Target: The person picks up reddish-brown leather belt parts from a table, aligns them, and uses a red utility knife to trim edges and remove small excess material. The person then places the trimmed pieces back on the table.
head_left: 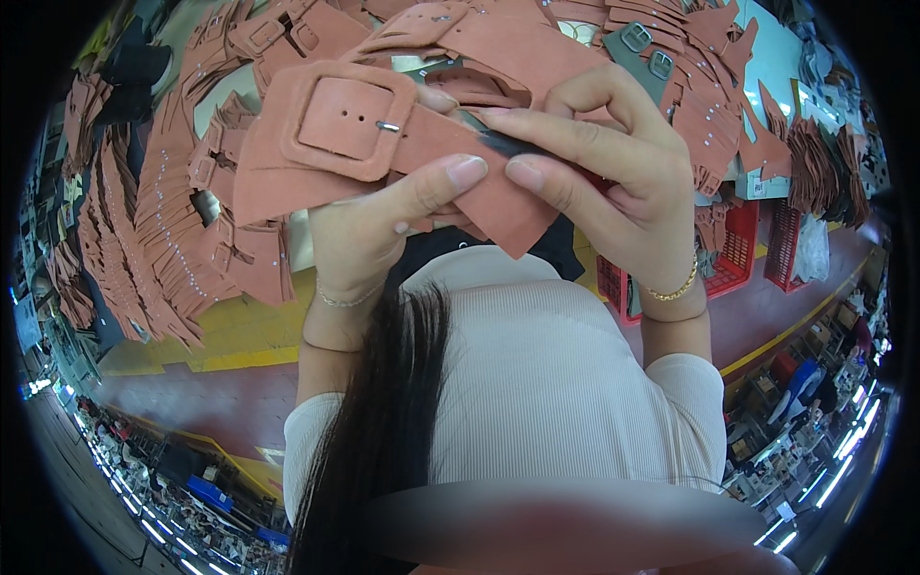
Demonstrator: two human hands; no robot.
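**Both hands pinching one strap piece**

Pinched shut on both sides: our left hand (359,225) has its thumb pressed over the lower edge of the terracotta suede strap piece (383,158), fingers hidden behind it; our right hand (613,182) clamps the pointed end btwn thumb and forefinger, other fingers curled above. Piece sits raised close to the camera, above the table, w/ its covered square buckle (345,120) toward our left and the small metal prong lying across the strap.

Progress, as we judge it: buckle already threaded on and prong through, so this piece looks assembled or nearly so; we seem to be checking or finishing the tip end. A dark sliver shows under the right fingers – tool or lining, can't tell.

What's left looks like plenty. Worktable (781,67) is heaped w/ matching cut pieces (144,230) fanned in stacks on our left, more w/ buckles at top centre, a couple of grey-green ones (642,53) too. Red crates (738,254) stand below the table edge on our right. How many of the stacked pieces are done vs pending, we can't tell.
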